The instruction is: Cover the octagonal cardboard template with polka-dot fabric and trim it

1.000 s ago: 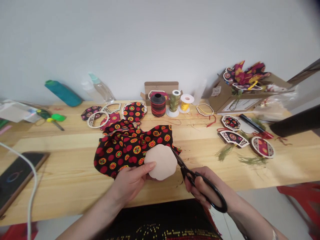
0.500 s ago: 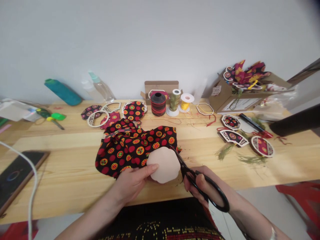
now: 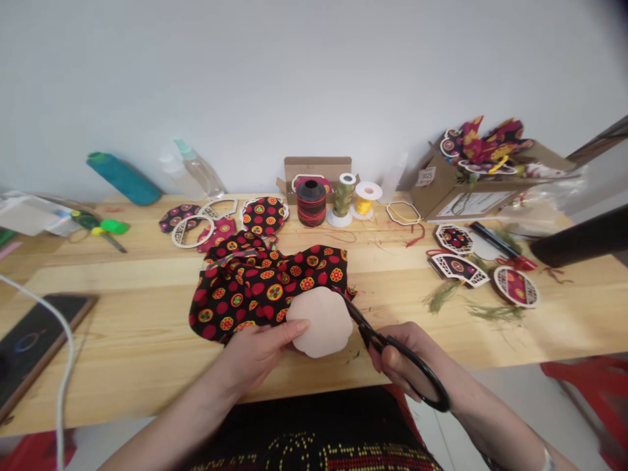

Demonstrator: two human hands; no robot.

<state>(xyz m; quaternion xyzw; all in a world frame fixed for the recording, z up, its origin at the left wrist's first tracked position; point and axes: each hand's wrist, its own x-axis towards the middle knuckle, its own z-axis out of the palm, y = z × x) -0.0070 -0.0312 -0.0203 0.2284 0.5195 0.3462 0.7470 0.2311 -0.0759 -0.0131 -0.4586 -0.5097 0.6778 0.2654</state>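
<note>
My left hand (image 3: 262,353) pinches a pale, scallop-edged card piece (image 3: 324,324) by its left side, thumb on top. Black fabric (image 3: 265,288) with red dots and orange flowers lies bunched under and behind the card. Black-handled scissors (image 3: 375,337) are gripped in my right hand (image 3: 409,360), fingers through the loops. Their blades reach up to the card's upper right edge, where the fabric shows beside it. The blade tips are partly lost against the dark cloth. Small dark scraps lie on the table just below the blades.
Thread spools (image 3: 311,203) stand at the back before a small open box (image 3: 318,167). Finished ornaments (image 3: 458,269) with green tassels lie right, below a cardboard box (image 3: 473,190) of fabric. A ring frame (image 3: 193,231), teal thread cone (image 3: 125,180) and phone (image 3: 42,347) are on the left.
The scissors and my right hand have shifted slightly away from the card's right edge. The card and my left hand have barely moved.
</note>
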